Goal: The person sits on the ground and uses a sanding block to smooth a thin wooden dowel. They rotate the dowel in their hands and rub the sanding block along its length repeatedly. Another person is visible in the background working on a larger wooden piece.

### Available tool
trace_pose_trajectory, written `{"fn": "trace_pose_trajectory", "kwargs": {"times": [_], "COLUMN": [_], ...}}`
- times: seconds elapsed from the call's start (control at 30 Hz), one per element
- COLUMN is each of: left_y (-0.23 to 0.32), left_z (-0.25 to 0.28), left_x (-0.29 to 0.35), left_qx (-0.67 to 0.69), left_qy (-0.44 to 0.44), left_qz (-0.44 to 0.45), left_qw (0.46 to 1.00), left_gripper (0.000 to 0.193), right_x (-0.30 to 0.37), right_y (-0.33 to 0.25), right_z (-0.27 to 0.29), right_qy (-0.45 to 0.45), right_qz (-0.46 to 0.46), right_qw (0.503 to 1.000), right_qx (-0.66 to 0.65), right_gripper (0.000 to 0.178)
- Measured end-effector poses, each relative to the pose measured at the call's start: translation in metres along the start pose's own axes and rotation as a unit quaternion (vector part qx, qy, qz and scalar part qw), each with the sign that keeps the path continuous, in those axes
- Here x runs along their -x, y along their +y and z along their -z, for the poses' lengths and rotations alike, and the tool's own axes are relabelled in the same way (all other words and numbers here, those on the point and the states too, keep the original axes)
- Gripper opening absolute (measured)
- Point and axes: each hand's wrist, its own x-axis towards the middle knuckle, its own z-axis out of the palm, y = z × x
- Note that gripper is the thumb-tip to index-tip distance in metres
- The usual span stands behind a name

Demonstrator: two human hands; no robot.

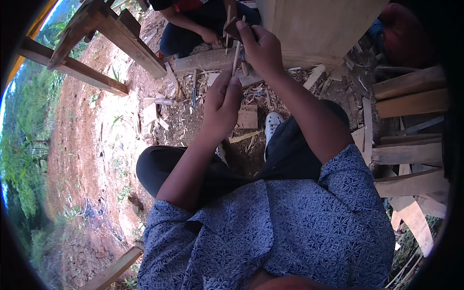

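Observation:
My left hand (224,99) is closed around the lower end of a thin pale wooden stick (237,57), which slants up and away from me. Farther along the stick, my right hand (262,50) grips a small dark brown flat piece (233,29) between thumb and fingers. This piece lies against the upper part of the stick; whether it is folded sandpaper or a block I cannot tell. Across from me a crouching person's hand (210,36) is beside another thin stick (228,30).
A large pale wooden panel (309,29) stands at the far right. Wood shavings and offcuts litter the ground, with a square board (247,117) near my shoe (273,123) and a slim tool (195,89) farther left. Stacked timber (408,154) lies right; a wooden frame (130,41) stands far left.

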Motion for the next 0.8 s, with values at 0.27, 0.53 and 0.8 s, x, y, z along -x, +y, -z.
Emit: {"fn": "trace_pose_trajectory", "kwargs": {"times": [0.27, 0.53, 0.8], "left_y": [0.001, -0.001, 0.002], "left_z": [0.007, 0.024, 0.025], "left_x": [-0.005, -0.012, -0.010], "left_qx": [0.011, -0.048, -0.045], "left_qy": [-0.039, -0.068, -0.069], "left_qz": [0.022, -0.007, -0.004], "left_qw": [0.999, 0.997, 0.997], "left_gripper": [0.027, 0.037, 0.032], "right_x": [-0.001, 0.004, 0.007], "right_y": [0.003, -0.008, -0.008], "right_z": [-0.001, -0.003, -0.006], "right_qy": [-0.010, -0.021, -0.019], "right_qz": [-0.032, 0.004, 0.012], "right_qw": [0.999, 1.000, 1.000], "right_qx": [-0.022, 0.007, 0.006], "right_gripper": [0.052, 0.053, 0.049]}}
